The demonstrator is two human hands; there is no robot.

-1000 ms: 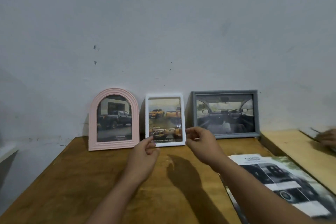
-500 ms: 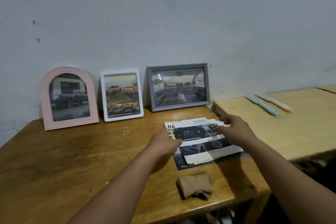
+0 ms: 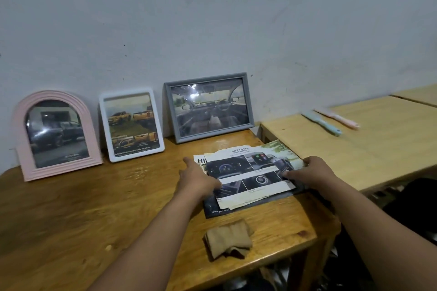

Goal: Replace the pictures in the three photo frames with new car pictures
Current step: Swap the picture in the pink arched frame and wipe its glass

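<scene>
Three frames, pink arched (image 3: 55, 134), white (image 3: 132, 124) and grey (image 3: 209, 106), stand against the wall, each holding a car picture; whether these are old or new cannot be told. Left hand (image 3: 197, 179) and right hand (image 3: 312, 172) rest flat, grip open, on the loose glossy brochure sheets (image 3: 250, 177) on the worktop (image 3: 94, 208).

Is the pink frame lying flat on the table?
No, the pink arched photo frame stands upright, leaning against the grey wall.

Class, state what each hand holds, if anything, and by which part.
Both hands rest on the stack of car brochure pages: left hand at its left edge, right hand at its right edge. Nothing is lifted.
</scene>
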